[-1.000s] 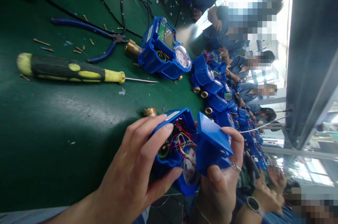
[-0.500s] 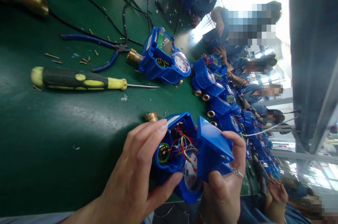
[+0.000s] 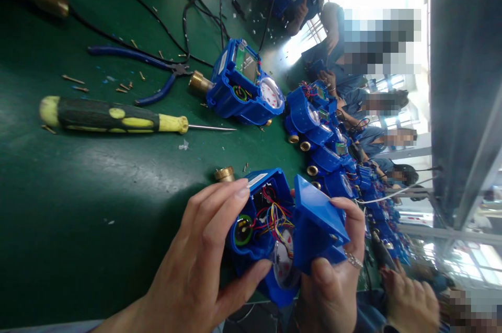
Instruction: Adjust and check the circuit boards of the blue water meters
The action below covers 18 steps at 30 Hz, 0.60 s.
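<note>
My left hand [image 3: 207, 254] grips the near side of a blue water meter [image 3: 270, 179], its thumb by the round dial [image 3: 284, 260] and its fingers along the casing. Inside the uncovered housing, coloured wires [image 3: 274, 218] and a round green-rimmed part [image 3: 243, 229] show. A brass threaded end [image 3: 225, 174] sticks out beyond my fingertips. My right hand [image 3: 337, 275], wearing a ring, pinches a blue plastic cover [image 3: 319, 218] between thumb and fingers, tilted over the housing's right side. Part of the dial is hidden behind this cover.
On the green table [image 3: 129, 176] lie a yellow-black screwdriver [image 3: 113, 116], blue-handled cutters [image 3: 137, 58] and loose screws [image 3: 73, 79]. Another open meter [image 3: 245, 82] stands beyond. A row of meters [image 3: 329, 139] runs to the right, with co-workers alongside. Black cables [image 3: 186, 14] cross the far side.
Both my hands keep their hold on the meter and the cover, almost unmoved. At the lower right, a co-worker's hand has shifted and turned; another hand at the top has lifted.
</note>
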Tool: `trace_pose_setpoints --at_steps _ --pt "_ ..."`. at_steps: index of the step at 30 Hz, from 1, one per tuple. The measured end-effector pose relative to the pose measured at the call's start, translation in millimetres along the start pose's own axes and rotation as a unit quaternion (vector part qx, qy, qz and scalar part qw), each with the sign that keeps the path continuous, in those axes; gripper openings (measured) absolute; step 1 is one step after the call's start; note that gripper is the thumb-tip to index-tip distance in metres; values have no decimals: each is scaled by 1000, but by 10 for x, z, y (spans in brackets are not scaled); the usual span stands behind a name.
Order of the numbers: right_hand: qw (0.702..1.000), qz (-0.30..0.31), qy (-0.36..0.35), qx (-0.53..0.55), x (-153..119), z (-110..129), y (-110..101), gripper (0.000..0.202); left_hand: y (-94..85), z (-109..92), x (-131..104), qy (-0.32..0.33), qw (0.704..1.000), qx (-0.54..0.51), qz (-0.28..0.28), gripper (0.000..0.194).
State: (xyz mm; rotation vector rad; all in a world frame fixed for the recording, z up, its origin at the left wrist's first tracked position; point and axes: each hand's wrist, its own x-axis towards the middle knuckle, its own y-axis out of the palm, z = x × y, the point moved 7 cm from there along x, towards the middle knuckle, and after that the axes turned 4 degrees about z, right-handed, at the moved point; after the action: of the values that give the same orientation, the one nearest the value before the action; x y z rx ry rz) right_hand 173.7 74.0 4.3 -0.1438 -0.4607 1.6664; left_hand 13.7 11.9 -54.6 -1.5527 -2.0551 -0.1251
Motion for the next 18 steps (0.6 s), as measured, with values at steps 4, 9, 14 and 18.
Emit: trace_pose_setpoints --at_steps 4,9,14,18 --pt "1000 7 -6 -10 9 14 12 62 6 -7 12 -6 1000 3 8 71" --pt "1000 9 -9 -12 15 22 12 62 6 -6 16 2 1000 6 5 70" --pt "1000 16 -14 17 33 27 33 58 4 -7 8 3 1000 12 0 67" --pt "999 10 -17 32 22 68 68 58 17 -8 -1 4 1000 15 0 69"
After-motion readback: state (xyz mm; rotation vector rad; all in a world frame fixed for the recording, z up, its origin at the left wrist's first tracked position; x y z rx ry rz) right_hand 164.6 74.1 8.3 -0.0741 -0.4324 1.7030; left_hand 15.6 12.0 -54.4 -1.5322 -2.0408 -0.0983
